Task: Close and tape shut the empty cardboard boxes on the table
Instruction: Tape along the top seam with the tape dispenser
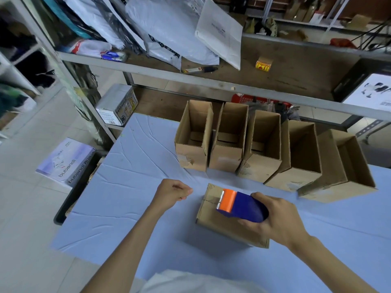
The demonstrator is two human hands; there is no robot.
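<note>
A closed cardboard box [208,216] lies on the blue table cover [131,197] in front of me. My right hand [277,220] grips a blue tape dispenser [243,206] with an orange front and a toothed blade, held over the box's top seam. To the left of the box my left hand [171,192] hovers above the table as a loose fist with nothing in it. Behind, several open empty cardboard boxes stand in a row, from the leftmost [193,136] to the rightmost [347,170].
A metal shelf rack [190,78] runs behind the table, loaded with plastic mailer bags [160,28] and a small yellow-red box [262,65]. A white printed carton [65,161] and a black tray [74,187] lie on the tiled floor at left.
</note>
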